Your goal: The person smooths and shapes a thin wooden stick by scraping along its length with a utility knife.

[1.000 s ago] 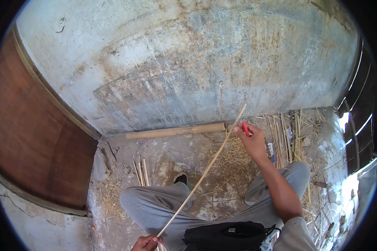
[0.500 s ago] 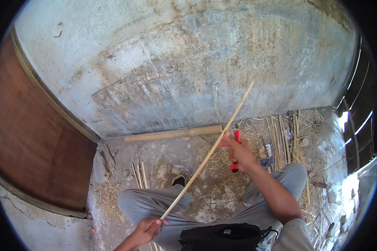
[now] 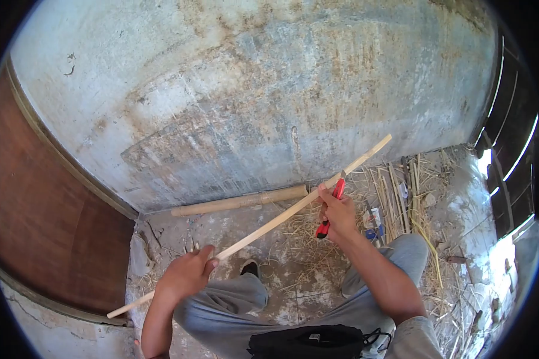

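The dusty, pale-stained grey floor [image 3: 283, 301] carries a thick, round tan bamboo pole [image 3: 236, 203], scattered thin straw-coloured shavings [image 3: 302, 230] and, farther right, long narrow tan strips [image 3: 399, 196].

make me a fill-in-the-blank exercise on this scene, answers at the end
The right hand holds a cutter with a mostly ____ body.
Gripped by the left hand, the pale strip slopes up from left to ____.
A bamboo pole lies along the foot of the ____.
The trousers are ____.

Missing words: red; right; wall; grey.
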